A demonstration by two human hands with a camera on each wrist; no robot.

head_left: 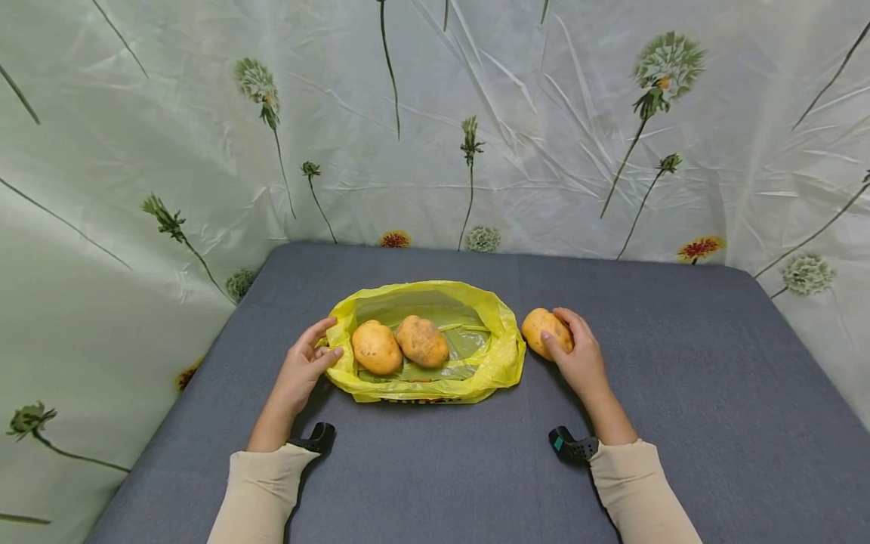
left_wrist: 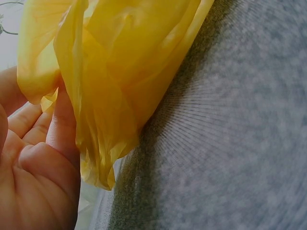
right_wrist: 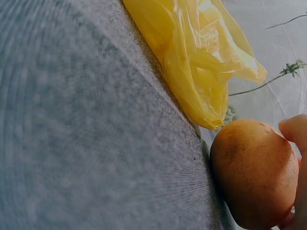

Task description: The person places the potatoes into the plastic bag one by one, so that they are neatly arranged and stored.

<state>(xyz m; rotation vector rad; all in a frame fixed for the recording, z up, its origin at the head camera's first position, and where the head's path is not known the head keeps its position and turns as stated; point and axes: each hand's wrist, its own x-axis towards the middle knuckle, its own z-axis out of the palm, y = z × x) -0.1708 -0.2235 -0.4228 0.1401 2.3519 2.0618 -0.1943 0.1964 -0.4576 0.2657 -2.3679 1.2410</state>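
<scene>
A yellow plastic bag (head_left: 506, 355) lies on the grey table with its mouth spread wide. Inside it, two potatoes, one on the left (head_left: 377, 348) and one nearer the middle (head_left: 423, 342), sit side by side. My left hand (head_left: 304, 370) is at the bag's left end, holding the rim between thumb and fingers; in the left wrist view, yellow film (left_wrist: 110, 86) hides the tips. Just right of the bag, my right hand (head_left: 579, 359) grips a third potato (head_left: 541, 331), thumb on the near side and fingers over the far side. The right wrist view shows this potato (right_wrist: 254, 172) close to the tabletop.
The grey padded tabletop (head_left: 442, 476) runs back to a pale curtain (head_left: 421, 181) printed with dandelions and flowers, which also hangs along the left and right sides. Dark wrist mounts, left (head_left: 319, 438) and right (head_left: 571, 446), project inward from both sleeves.
</scene>
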